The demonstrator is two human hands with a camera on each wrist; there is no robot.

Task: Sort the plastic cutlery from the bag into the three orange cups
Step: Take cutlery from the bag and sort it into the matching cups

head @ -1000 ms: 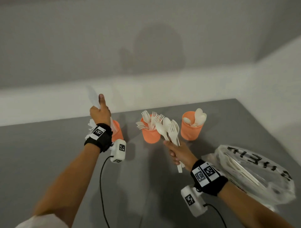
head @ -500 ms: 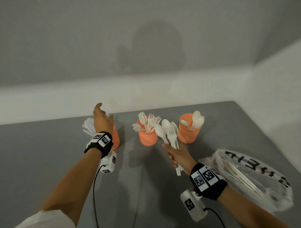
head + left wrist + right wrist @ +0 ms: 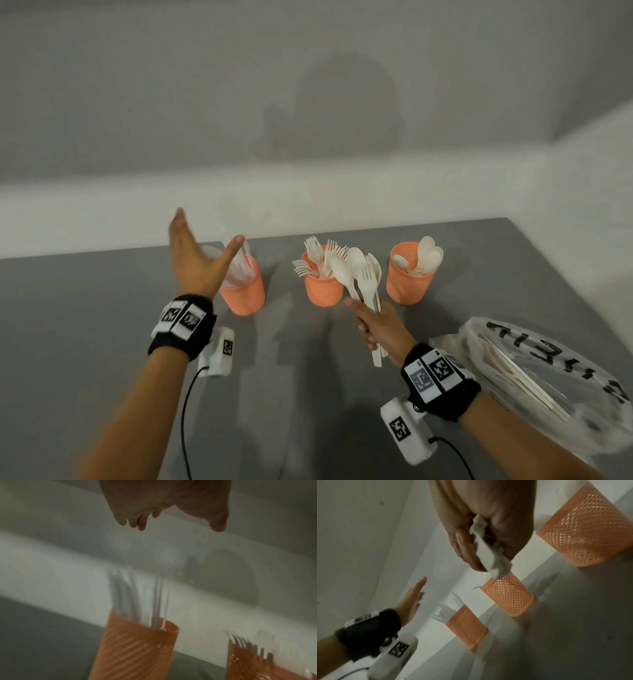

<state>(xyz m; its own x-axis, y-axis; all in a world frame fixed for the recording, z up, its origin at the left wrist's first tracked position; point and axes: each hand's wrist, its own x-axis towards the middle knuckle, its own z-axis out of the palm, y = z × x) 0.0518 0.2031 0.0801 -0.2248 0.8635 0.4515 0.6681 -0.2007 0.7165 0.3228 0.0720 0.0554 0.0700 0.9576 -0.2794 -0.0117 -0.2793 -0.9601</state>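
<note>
Three orange mesh cups stand in a row on the grey table. The left cup holds white knives, the middle cup forks, the right cup spoons. My left hand hovers just above and left of the left cup, fingers straight and spread, holding nothing. In the left wrist view the same knife cup stands below my fingers. My right hand grips a bundle of white cutlery, spoons and a fork, by the handles in front of the middle cup.
A clear plastic bag with black lettering and more cutlery lies at the right, near the table's right edge. A grey wall with a white ledge runs behind the cups. Cables trail from both wrist cameras.
My left hand lowered a knife into the left cup, let go and opened, rising off the cup. My right hand kept its bundle almost still.
</note>
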